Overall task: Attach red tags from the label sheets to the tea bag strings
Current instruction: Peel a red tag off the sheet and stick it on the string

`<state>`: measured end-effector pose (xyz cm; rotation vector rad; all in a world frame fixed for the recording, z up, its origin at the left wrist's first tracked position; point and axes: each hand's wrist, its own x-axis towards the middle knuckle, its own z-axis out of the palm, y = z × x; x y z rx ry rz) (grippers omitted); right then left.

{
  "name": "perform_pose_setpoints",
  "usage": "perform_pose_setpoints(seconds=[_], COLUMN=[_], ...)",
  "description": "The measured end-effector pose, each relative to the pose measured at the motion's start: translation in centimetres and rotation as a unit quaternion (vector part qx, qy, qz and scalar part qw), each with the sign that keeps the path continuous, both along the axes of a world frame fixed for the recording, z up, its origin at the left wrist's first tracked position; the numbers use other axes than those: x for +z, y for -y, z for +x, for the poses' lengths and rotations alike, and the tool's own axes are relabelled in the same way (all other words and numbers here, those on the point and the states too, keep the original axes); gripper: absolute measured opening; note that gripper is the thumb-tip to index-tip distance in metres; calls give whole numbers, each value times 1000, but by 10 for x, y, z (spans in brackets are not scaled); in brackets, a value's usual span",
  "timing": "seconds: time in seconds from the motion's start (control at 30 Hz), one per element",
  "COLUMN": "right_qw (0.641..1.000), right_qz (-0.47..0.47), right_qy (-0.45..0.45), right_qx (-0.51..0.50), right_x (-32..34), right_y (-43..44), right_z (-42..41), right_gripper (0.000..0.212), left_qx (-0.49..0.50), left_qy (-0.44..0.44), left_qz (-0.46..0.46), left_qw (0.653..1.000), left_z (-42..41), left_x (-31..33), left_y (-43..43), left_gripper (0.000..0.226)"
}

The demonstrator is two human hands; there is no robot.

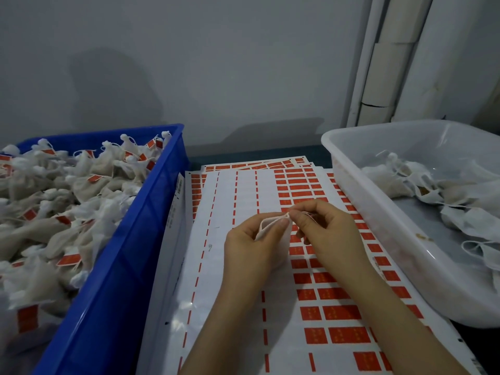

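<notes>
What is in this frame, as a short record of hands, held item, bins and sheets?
left hand: holds a tea bag
right hand: pinches the string at the bag's top
blue crate: at left, heaped with tagged bags
white tub: at right, holds untagged bags
label sheets: between the bins, left columns peeled, red tags remaining at right
tag on held bag: none visible

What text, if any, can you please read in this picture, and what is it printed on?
Nothing can be read.
Red tags on the label sheets: faint print, too blurred.
White strip against the blue crate: dark print, too small.
</notes>
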<state>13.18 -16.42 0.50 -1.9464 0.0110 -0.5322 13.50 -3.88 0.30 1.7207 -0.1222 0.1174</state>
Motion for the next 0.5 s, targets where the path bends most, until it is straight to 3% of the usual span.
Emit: perform_pose_setpoints(seconds=[0.5], right_qw=[999], right_qz=[0], right_qy=[29], right_qx=[-23], right_x=[2], right_y=[-7], right_z=[-4], right_gripper=[10], left_qx=[32], left_qy=[43], left_qz=[-15], left_qw=[998], left_z=[-4], left_x=[5], left_y=[1], left_gripper=[12])
